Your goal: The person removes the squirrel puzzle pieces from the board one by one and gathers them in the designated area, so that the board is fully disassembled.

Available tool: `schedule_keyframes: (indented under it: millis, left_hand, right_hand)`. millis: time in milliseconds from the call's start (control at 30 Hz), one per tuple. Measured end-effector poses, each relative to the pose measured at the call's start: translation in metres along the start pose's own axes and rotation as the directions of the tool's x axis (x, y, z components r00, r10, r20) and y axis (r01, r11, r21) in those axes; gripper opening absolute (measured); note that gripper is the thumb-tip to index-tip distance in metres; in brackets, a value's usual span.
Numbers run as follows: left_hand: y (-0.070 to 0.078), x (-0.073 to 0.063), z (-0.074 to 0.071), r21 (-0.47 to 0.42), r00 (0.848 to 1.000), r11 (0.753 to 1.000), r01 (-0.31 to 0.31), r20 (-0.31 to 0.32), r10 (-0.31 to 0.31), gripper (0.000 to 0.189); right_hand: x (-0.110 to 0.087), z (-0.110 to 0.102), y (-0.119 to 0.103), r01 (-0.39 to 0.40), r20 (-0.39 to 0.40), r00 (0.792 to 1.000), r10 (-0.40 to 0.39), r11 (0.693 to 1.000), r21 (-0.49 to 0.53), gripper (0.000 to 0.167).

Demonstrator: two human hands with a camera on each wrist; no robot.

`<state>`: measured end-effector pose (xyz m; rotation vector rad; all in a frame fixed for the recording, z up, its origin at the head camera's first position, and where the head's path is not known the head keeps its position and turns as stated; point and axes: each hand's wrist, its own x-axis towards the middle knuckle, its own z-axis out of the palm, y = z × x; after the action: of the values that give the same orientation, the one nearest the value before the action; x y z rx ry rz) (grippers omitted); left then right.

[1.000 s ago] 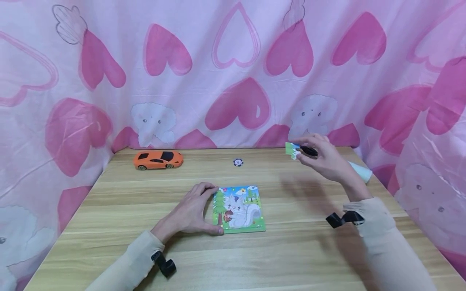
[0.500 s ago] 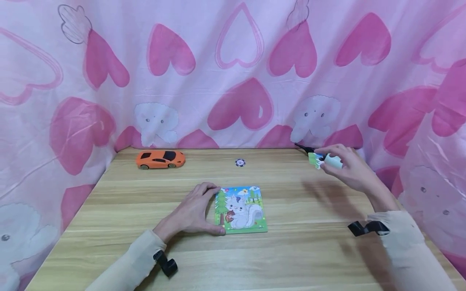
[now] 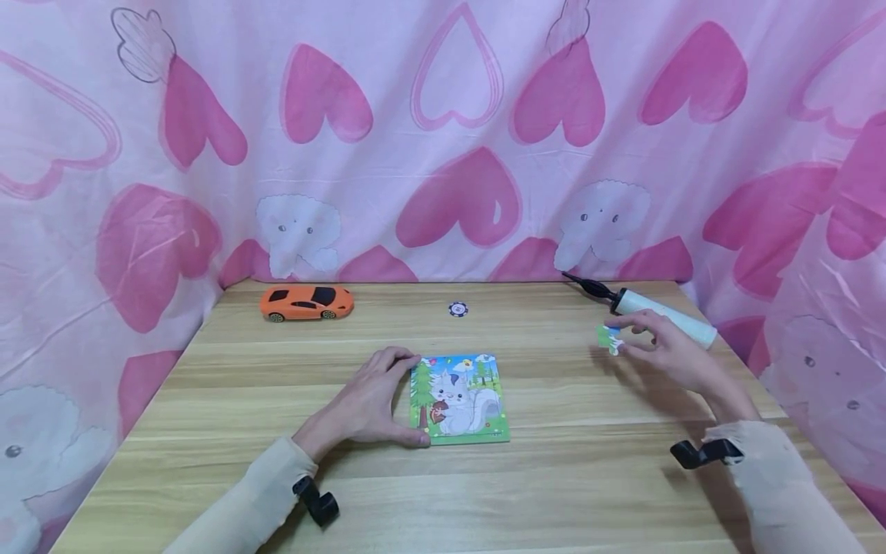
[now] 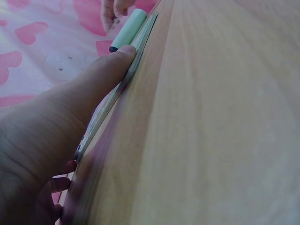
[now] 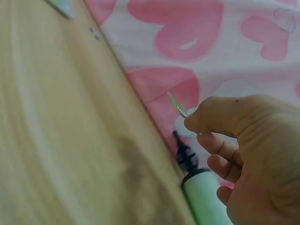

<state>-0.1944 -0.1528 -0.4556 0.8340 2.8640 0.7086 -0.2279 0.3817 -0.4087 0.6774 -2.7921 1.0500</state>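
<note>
One puzzle (image 3: 465,404) is clamped by the left hand (image 3: 370,404), one piece (image 3: 608,339) pinched by the right hand (image 3: 667,352), one car (image 3: 308,302), one chip (image 3: 458,309), one pump (image 3: 681,322) along the far desk edge (image 3: 394,291).

Soft, even light covers the counter (image 3: 554,485), leaving a fuzzy shadow left of the right arm (image 3: 782,485); seen from the head, the puzzle (image 3: 459,402) looks crisp. The left wrist view is dimmer, its grain smeared; the right one blurs the pump (image 5: 202,197).
</note>
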Motion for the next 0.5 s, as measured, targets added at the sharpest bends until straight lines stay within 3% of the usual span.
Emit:
schedule_keyframes:
  millis: [167,333,500]
  left_hand:
    - [0.001,0.0,0.0,-0.001,1.0,1.0,0.0,0.001,0.0,0.142]
    - [0.001,-0.001,-0.002,-0.009,1.0,1.0,-0.006,0.006,0.006,0.141]
    - [0.001,-0.001,-0.002,-0.007,1.0,1.0,-0.01,0.007,0.01,0.141]
  right_hand:
    - [-0.009,0.01,0.008,-0.068,0.087,0.994,0.06,0.994,0.085,0.04]
    - [-0.014,0.016,0.014,-0.131,0.114,0.985,0.127,0.991,0.033,0.042]
    - [-0.014,0.021,0.02,-0.105,0.09,0.99,0.104,0.994,0.008,0.042]
